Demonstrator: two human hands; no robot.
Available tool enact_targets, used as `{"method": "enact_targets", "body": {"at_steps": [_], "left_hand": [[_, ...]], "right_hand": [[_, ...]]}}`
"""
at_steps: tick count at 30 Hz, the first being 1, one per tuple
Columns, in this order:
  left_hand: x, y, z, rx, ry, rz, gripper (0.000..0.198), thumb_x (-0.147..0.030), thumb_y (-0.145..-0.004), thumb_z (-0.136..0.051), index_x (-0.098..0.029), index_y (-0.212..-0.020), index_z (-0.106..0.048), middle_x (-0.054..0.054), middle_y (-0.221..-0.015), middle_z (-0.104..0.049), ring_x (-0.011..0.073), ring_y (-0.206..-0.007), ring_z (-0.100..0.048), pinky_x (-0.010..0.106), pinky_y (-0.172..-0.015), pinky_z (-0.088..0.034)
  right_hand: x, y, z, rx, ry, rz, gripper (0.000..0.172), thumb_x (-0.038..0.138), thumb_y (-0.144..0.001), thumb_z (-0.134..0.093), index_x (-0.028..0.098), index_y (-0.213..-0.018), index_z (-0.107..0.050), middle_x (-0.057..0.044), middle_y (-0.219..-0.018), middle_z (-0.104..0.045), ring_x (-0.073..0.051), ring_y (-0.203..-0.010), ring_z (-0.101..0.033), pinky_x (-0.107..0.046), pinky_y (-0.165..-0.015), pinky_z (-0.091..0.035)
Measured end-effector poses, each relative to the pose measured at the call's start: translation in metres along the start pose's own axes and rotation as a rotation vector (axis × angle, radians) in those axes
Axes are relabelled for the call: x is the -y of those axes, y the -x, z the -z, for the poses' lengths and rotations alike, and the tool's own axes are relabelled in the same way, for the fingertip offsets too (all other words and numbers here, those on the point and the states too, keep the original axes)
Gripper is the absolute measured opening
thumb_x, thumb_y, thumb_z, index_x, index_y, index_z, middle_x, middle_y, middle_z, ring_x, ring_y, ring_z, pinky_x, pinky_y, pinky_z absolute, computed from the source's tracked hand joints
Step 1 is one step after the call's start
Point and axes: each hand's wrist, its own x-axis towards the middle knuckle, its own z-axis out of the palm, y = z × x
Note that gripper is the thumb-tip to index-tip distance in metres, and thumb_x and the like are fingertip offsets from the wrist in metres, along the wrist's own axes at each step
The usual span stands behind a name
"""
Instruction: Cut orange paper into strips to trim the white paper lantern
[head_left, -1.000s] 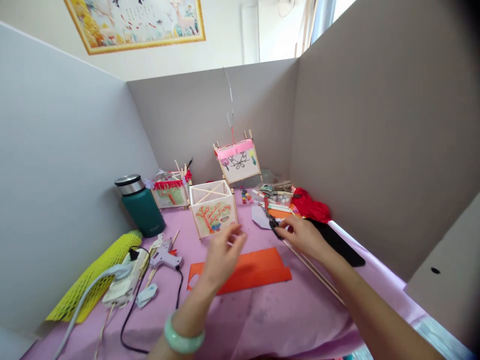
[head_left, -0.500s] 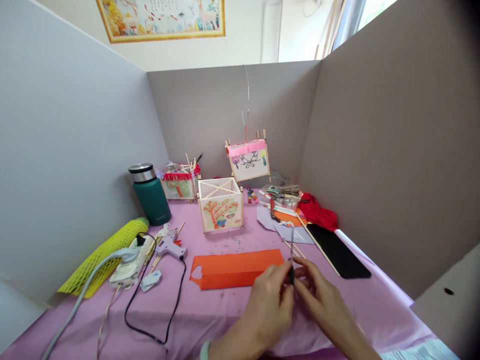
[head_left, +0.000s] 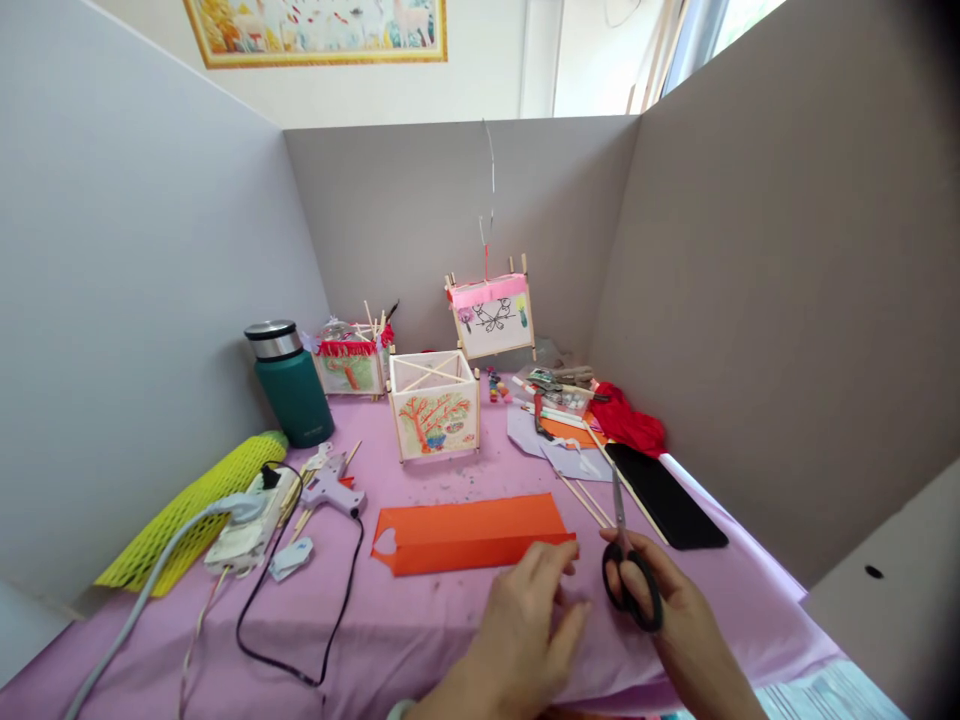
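Note:
My right hand has black-handled scissors, with fingers through the handle loops and the blades pointing away from me. My left hand is at the right end of a folded orange strip of paper. Its fingers reach over the strip's near right corner and the thumb stands apart; whether the fingertips touch the paper I cannot tell. A heart-shaped hole is cut near the strip's left end. Behind the strip stands a white box lantern with a stick frame and a drawn tree.
A glue gun with its black cord, a power strip and a green bottle are on the left. On the right lie a black phone, red cloth and thin sticks. Another lantern hangs at the back.
My hands have moved apart. The scissors, upright between both hands before, are now in my right hand alone, further right. My left hand has opened beside the orange paper.

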Motion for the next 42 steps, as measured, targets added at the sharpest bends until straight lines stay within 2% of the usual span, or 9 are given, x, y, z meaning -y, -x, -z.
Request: {"method": "enact_targets", "body": {"at_steps": [4,7,11,14,17,23,26,32,42], "left_hand": [[0.009,0.0,0.016,-0.118,-0.157,0.012,0.029,-0.018,-0.087,-0.047,-0.016,-0.113,-0.059,0.01,-0.091,-0.065,0.0217,-0.085,-0.059,0.037,-0.076,-0.048],[0.001,-0.004,0.025,-0.082,-0.08,0.056,0.025,-0.02,-0.088,-0.047,-0.016,-0.107,-0.063,0.009,-0.092,-0.065,0.0194,-0.082,-0.058,0.034,-0.075,-0.048],[-0.018,-0.007,0.014,0.08,0.278,0.198,0.033,-0.03,-0.086,-0.055,-0.022,-0.118,-0.057,0.006,-0.104,-0.063,0.0144,-0.077,-0.058,0.025,-0.065,-0.048],[-0.02,-0.005,-0.002,0.063,0.4,0.339,0.033,-0.041,-0.09,-0.047,-0.016,-0.104,-0.063,0.004,-0.08,-0.064,0.0142,-0.066,-0.059,0.023,-0.058,-0.047],[-0.012,-0.005,-0.006,-0.006,0.501,0.503,0.045,-0.048,-0.092,-0.037,-0.013,-0.094,-0.064,0.003,-0.065,-0.061,0.013,-0.051,-0.057,0.023,-0.049,-0.045],[0.0,-0.003,0.018,-0.065,0.567,0.532,0.048,-0.049,-0.091,-0.037,-0.01,-0.102,-0.062,0.009,-0.082,-0.069,0.0123,-0.047,-0.062,0.02,-0.041,-0.04],[0.009,0.002,0.021,-0.054,0.537,0.524,0.048,-0.049,-0.092,-0.037,-0.009,-0.103,-0.062,0.008,-0.078,-0.069,0.0127,-0.048,-0.063,0.018,-0.04,-0.039],[0.018,0.008,0.017,-0.001,0.512,0.505,0.048,-0.049,-0.091,-0.038,-0.009,-0.104,-0.062,0.007,-0.073,-0.068,0.0131,-0.051,-0.064,0.018,-0.041,-0.041],[0.018,0.011,0.017,0.004,0.471,0.503,0.053,-0.058,-0.088,-0.038,-0.013,-0.104,-0.062,0.009,-0.081,-0.069,0.016,-0.056,-0.065,0.023,-0.046,-0.046]], "right_hand": [[0.014,0.01,0.021,-0.024,0.199,0.068,0.046,0.046,-0.08,-0.064,0.022,-0.119,-0.057,-0.004,-0.08,-0.066,-0.017,-0.073,-0.062,-0.023,-0.061,-0.051],[0.032,0.018,0.027,-0.026,0.438,0.181,0.043,0.037,-0.085,-0.057,0.025,-0.127,-0.054,-0.007,-0.1,-0.067,-0.02,-0.094,-0.064,-0.027,-0.076,-0.053],[0.047,0.029,0.006,0.116,0.751,0.433,0.04,0.023,-0.087,-0.05,0.026,-0.126,-0.056,-0.008,-0.103,-0.066,-0.021,-0.093,-0.063,-0.033,-0.079,-0.054],[0.047,0.036,-0.015,0.24,0.831,0.518,0.042,0.016,-0.088,-0.044,0.022,-0.129,-0.054,-0.009,-0.101,-0.067,-0.021,-0.093,-0.062,-0.033,-0.08,-0.054],[0.042,0.033,-0.014,0.356,0.829,0.468,0.034,0.022,-0.091,-0.043,0.023,-0.122,-0.058,-0.008,-0.101,-0.069,-0.018,-0.089,-0.065,-0.028,-0.079,-0.054],[0.018,-0.011,0.021,-0.129,1.226,0.125,0.025,0.036,-0.089,-0.048,0.023,-0.103,-0.065,-0.008,-0.106,-0.066,-0.026,-0.097,-0.063,-0.035,-0.074,-0.051],[0.014,-0.024,0.026,-0.037,1.38,-0.016,0.023,0.03,-0.091,-0.045,0.022,-0.101,-0.064,-0.007,-0.104,-0.064,-0.025,-0.099,-0.062,-0.034,-0.073,-0.047],[0.026,-0.018,0.023,0.161,1.534,-0.026,0.024,0.009,-0.086,-0.039,0.019,-0.089,-0.061,-0.007,-0.093,-0.064,-0.023,-0.092,-0.062,-0.03,-0.07,-0.041],[0.03,-0.021,0.013,0.094,1.594,-0.09,0.021,0.006,-0.083,-0.039,0.013,-0.091,-0.058,-0.012,-0.092,-0.064,-0.028,-0.09,-0.063,-0.032,-0.066,-0.036]]}}
